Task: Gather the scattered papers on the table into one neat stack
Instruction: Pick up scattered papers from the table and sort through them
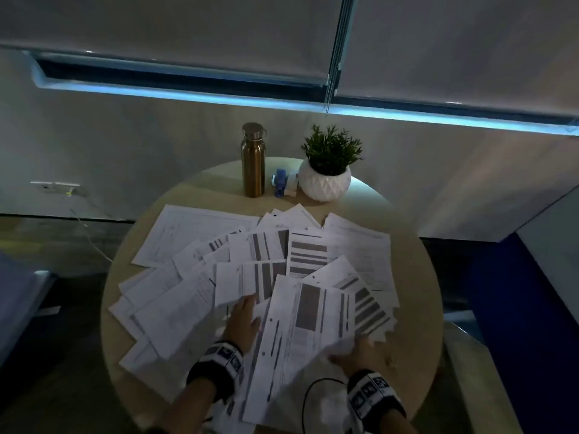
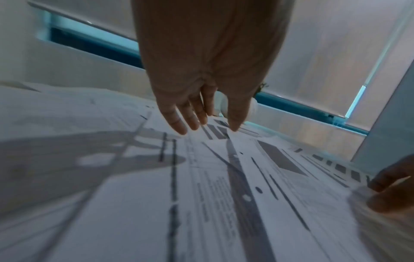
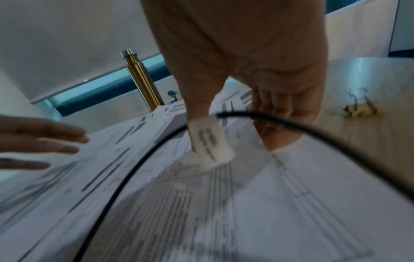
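Our left hand (image 1: 242,321) hovers with straight fingers over white printed papers (image 1: 194,242) fanned across the round wooden table (image 1: 416,277), mid-frame; our right hand (image 1: 357,352) pinches lower-right sheets.

The right hand (image 1: 354,350) is motion-blurred, its fingers hidden under the papers (image 1: 316,324). Printed text is unreadable. The worktop (image 1: 416,277) near edge is cut off.

Head view high above papers (image 1: 238,277); wrist views skimming them.
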Tool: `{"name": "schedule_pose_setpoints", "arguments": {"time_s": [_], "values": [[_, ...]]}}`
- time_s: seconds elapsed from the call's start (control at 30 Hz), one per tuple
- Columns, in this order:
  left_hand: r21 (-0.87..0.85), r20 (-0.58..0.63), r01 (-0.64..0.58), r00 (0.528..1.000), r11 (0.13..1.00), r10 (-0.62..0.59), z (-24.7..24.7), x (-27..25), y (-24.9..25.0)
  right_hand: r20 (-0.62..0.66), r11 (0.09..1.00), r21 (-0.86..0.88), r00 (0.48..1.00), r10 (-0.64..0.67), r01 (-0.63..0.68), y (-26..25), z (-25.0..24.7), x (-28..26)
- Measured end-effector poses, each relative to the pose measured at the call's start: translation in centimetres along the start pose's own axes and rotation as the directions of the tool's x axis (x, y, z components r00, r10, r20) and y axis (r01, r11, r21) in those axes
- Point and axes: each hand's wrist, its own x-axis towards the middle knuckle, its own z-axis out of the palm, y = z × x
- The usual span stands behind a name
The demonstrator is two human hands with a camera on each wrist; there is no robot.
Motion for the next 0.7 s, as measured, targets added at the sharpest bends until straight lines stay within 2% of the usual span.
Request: {"name": "schedule_pose_setpoints", "arguments": {"time_s": [0.13,0.23,0.3,0.43,0.57,0.67,0.7], "values": [[0.085,0.057,0.040,0.997,0.996,-0.045,0.9,2.4,1.0,0.086,1.000,0.021,0.996,0.007,-0.008,0.7,0.2,0.5],[0.338,0.072,0.034,0.995,0.941,-0.062,1.1,2.6,0.5,-0.013,0.977,0.191,0.995,0.101,-0.097,1.9,0.1,1.1],[0.426,0.028,0.039,0.998,0.904,-0.057,1.1,1.8,0.5,-0.094,0.948,0.284,0.980,0.175,-0.142,2.7,0.0,1.4],[0.393,0.033,-0.016,0.999,0.919,0.003,2.0,0.7,-0.2,-0.172,0.913,0.389,0.964,0.203,-0.123,3.2,0.5,1.6],[0.085,0.064,-0.050,0.997,0.995,0.045,2.1,-0.3,-0.6,-0.182,0.918,0.377,0.962,0.202,-0.122,2.5,0.5,1.2],[-0.030,0.197,0.009,0.980,0.999,-0.003,2.2,-2.1,0.4,-0.245,0.905,0.416,0.947,0.208,-0.092,1.6,0.9,0.6],[-0.059,0.220,-0.022,0.975,0.998,0.034,2.3,-2.5,0.6,-0.268,0.898,0.431,0.938,0.219,-0.086,1.4,1.1,0.5]]}}
